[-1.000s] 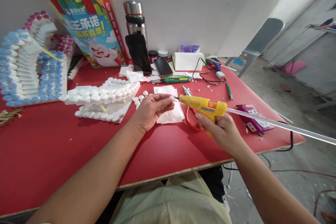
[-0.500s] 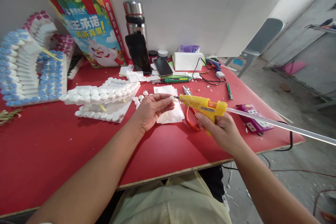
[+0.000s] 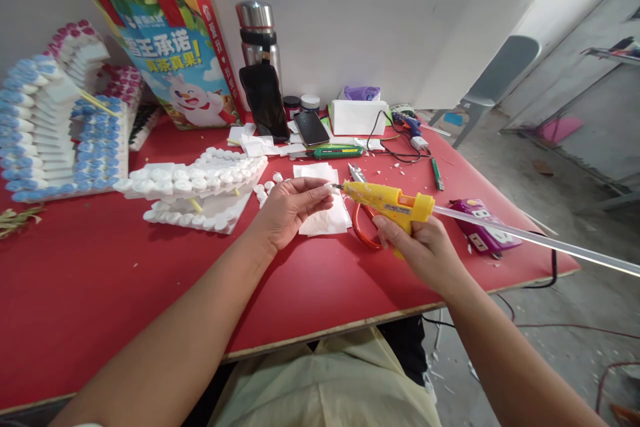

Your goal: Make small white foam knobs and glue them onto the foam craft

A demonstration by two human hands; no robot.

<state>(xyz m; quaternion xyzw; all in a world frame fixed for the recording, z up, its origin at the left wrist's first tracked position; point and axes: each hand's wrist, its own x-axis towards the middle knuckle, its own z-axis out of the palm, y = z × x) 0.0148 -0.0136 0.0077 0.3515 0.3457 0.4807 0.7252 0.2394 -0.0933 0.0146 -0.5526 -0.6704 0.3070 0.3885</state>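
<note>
My right hand [image 3: 420, 240] grips a yellow hot glue gun [image 3: 380, 199], with a long clear glue stick [image 3: 520, 233] running out of its back. The gun's dark nozzle points left at a small white piece [image 3: 331, 189] pinched between the fingers of my left hand [image 3: 297, 208]; it looks like one of the rolled white paper pieces [image 3: 261, 195] lying nearby. Beneath the hands lies a stack of white paper [image 3: 327, 221]. To the left stands a white structure [image 3: 190, 183] edged with rows of white rolls. Red-handled scissors [image 3: 361, 230] lie partly behind the glue gun.
A blue-and-white structure [image 3: 55, 133] and a printed shopping bag [image 3: 175, 47] stand at the left back. Behind the hands are a steel thermos [image 3: 256, 17], an upright phone [image 3: 264, 103] and a green utility knife [image 3: 335, 151]. A purple power socket [image 3: 483, 223] sits at right.
Almost nothing differs. The glue gun's nozzle stays against the white piece, and both hands keep their places apart from a tiny shift of the view.
</note>
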